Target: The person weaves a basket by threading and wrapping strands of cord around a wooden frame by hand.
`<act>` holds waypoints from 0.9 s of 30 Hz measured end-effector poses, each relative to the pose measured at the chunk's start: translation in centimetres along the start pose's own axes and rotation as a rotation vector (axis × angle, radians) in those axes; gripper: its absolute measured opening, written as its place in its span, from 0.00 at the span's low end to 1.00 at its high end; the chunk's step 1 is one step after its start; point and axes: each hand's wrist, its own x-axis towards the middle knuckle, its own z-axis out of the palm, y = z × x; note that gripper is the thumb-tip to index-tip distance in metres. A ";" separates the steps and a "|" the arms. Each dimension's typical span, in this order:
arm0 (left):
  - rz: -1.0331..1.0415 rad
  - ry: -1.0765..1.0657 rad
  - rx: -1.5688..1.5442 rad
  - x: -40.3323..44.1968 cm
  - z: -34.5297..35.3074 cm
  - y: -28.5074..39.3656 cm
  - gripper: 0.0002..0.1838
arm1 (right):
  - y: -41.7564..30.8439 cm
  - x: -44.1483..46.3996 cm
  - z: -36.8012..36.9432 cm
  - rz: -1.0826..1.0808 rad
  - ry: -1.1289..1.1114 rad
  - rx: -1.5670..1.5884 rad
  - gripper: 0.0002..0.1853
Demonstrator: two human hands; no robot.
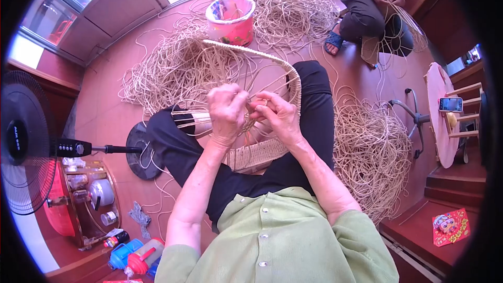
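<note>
Between my knees stands a partly woven cord basket (257, 154) with a braided rim (291, 68) curving up its right side and across the far end. Loose tan cords stretch across its opening. My left hand (228, 109) is closed in a fist above the opening, with cord strands at its fingers. Close beside it, my right hand (276, 115) pinches a strand of cord between thumb and fingers. The fingertips of both hands almost meet. The exact path of the strand between them is hidden by the fingers.
Heaps of loose cord (372, 152) lie right and ahead, around a pink bucket (230, 26). A standing fan (23, 141) is at left, bottles (144, 259) at lower left. A co-worker (372, 10) handles cords at upper right, near a stool (443, 115) bearing a phone (450, 105).
</note>
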 end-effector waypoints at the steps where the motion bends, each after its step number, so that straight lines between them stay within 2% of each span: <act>1: 0.020 -0.001 -0.029 -0.1 0.7 -0.2 0.09 | -0.1 0.7 -0.2 -0.017 0.007 -0.014 0.17; 3: -0.005 0.002 0.005 -0.2 1.3 -0.7 0.09 | -1.9 1.9 -0.4 -0.015 0.029 -0.042 0.19; 6: -0.044 -0.003 0.070 0.1 2.1 -0.3 0.09 | -2.0 3.6 -0.7 -0.250 0.105 -0.272 0.18; 10: -0.088 -0.047 0.174 0.8 2.5 0.5 0.06 | -3.1 4.8 -2.3 -0.368 0.398 -0.429 0.18; 14: -0.088 -0.101 0.156 0.6 2.6 0.1 0.06 | -5.3 1.8 -3.0 0.198 -0.028 -0.354 0.14; 16: -0.061 -0.115 0.122 0.4 2.7 0.1 0.06 | -3.1 2.0 -2.4 -0.007 -0.081 -0.579 0.16; 18: -0.068 -0.132 0.118 0.3 2.7 0.1 0.07 | -4.1 2.8 -2.2 0.184 -0.143 -0.530 0.13; 21: -0.059 -0.133 0.139 0.2 2.7 0.3 0.08 | -1.9 5.2 -2.8 0.150 -0.354 -0.558 0.14; 22: -0.057 -0.139 0.134 0.0 2.8 0.2 0.07 | -3.2 5.3 -2.9 0.185 -0.401 -0.544 0.17; 24: -0.059 -0.138 0.125 -0.2 3.0 -0.2 0.05 | -4.2 5.5 -2.7 0.231 -0.442 -0.612 0.17; 27: -0.037 -0.128 0.112 -0.4 2.9 -0.3 0.05 | -3.2 5.5 -2.5 0.251 -0.396 -0.508 0.14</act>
